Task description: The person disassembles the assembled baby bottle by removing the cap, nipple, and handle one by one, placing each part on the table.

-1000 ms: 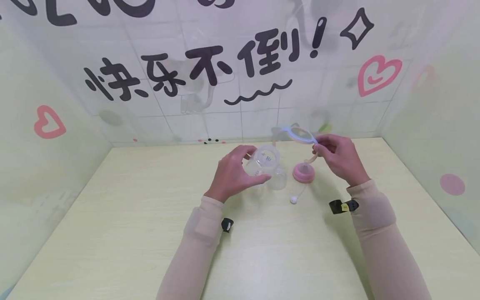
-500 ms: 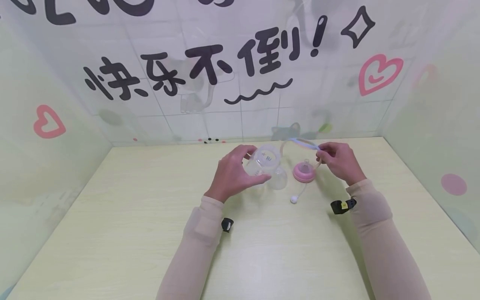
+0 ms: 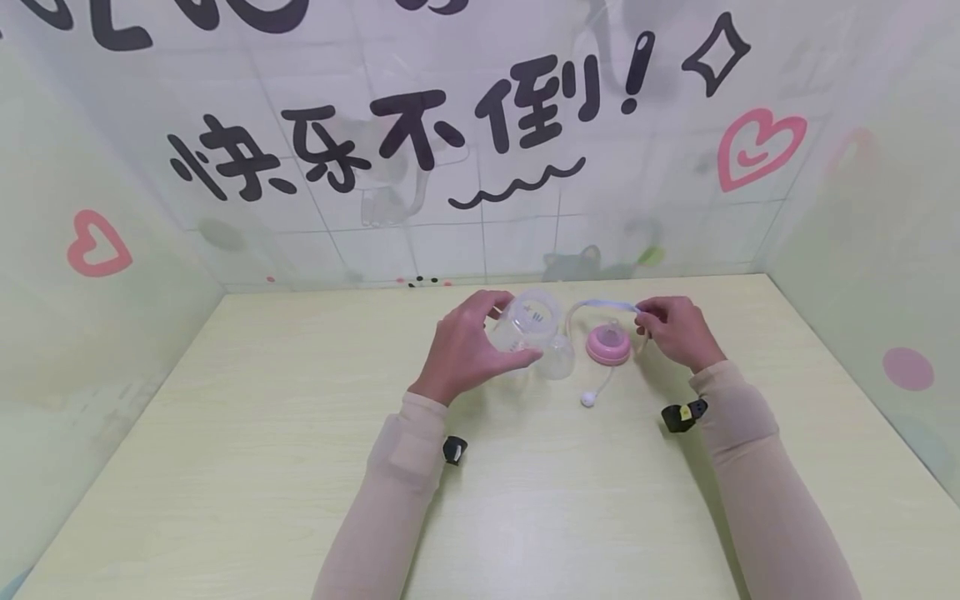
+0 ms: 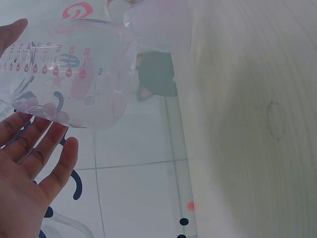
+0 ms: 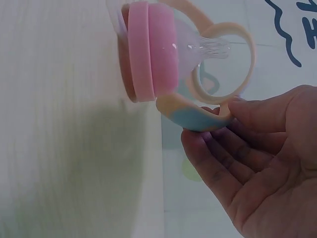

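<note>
My left hand grips a clear baby bottle tilted over the table; in the left wrist view, red measuring marks run along the bottle. My right hand pinches a peach-and-blue bottle handle between thumb and fingers. Low behind the pink nipple collar, the handle arches across in the head view. The collar sits on the table, its clear nipple pointing up. A thin straw runs from it to a white weighted ball. Between bottle and collar stands a clear cap, partly overlapped by the bottle.
A pale wood-grain table carries everything. Behind it rises a printed back wall, with side walls at left and right. A black wrist camera juts from the right sleeve, another from the left.
My right hand has lowered the handle toward the table, turning its ring from face-on to nearly edge-on behind the collar. My left hand and the bottle have stayed still.
</note>
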### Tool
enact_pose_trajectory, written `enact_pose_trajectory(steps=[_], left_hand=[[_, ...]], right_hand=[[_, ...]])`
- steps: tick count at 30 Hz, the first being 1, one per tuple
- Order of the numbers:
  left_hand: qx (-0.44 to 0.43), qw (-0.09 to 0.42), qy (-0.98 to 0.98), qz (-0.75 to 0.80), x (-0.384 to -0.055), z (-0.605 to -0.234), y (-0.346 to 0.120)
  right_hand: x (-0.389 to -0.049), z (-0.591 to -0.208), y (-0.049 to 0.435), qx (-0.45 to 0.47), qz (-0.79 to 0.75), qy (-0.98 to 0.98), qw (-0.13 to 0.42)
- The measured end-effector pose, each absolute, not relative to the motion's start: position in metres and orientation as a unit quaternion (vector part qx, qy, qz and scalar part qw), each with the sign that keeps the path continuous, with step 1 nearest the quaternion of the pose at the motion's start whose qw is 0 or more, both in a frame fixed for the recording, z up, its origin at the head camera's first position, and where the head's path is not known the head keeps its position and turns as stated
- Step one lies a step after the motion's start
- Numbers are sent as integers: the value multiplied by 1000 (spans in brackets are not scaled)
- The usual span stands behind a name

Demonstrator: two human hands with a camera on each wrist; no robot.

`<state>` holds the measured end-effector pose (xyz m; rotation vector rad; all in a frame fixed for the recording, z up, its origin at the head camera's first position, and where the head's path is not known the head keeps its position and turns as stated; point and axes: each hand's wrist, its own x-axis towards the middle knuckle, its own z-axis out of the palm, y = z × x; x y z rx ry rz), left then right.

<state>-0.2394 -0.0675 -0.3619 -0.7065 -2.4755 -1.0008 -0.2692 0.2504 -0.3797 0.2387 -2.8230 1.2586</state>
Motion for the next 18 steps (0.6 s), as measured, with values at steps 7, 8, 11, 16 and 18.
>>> enact_pose_trajectory(steps=[7,8,11,16,18], left_hand=[[-249,188,-881,-355,-239,-362,-67],[-249,188,-882,-354,-239,-362,-67],[-249,188,-882,-354,-239,-362,-67],[-248,189,-881,-355,-239,-363,-67],[-248,190,-881,-355,-239,-363,-67]], right_hand=[[-269,-383,250,67,403,-913,11],[-269,-383,250,66,405,-912,9],[-270,-384,250,63,414,-908,1],[-271,-387,251,56,427,-902,-17],[-271,-388,251,56,431,-901,-18]])
